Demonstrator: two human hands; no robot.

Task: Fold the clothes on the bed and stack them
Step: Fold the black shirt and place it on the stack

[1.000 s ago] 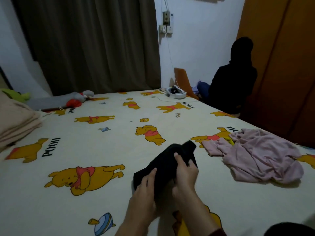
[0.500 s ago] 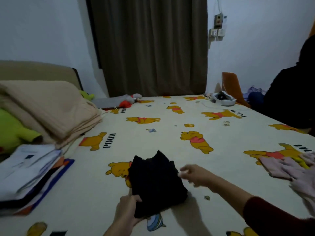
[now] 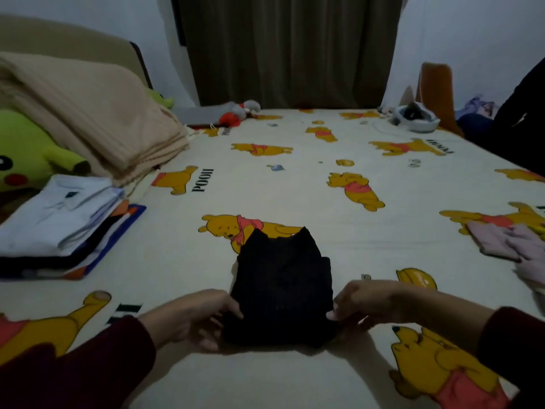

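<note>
A folded black garment (image 3: 283, 284) lies on the cartoon-bear bed sheet (image 3: 295, 184) in front of me. My left hand (image 3: 197, 317) grips its near left edge, fingers curled around the cloth. My right hand (image 3: 362, 302) pinches its near right edge. A stack of folded clothes (image 3: 62, 225), a white shirt on top, sits at the left of the bed. A crumpled pink garment (image 3: 513, 246) lies at the right edge of view.
Folded beige blankets (image 3: 88, 113) and a green plush toy (image 3: 26, 154) fill the far left. A grey and red plush (image 3: 239, 112) and a white headset (image 3: 415, 119) lie at the far end. A person in dark clothes (image 3: 525, 119) sits at the right.
The view has swung left. The black garment now lies squarely folded in front of me, and my right hand has come back to its right edge; both hands hold its near side.
</note>
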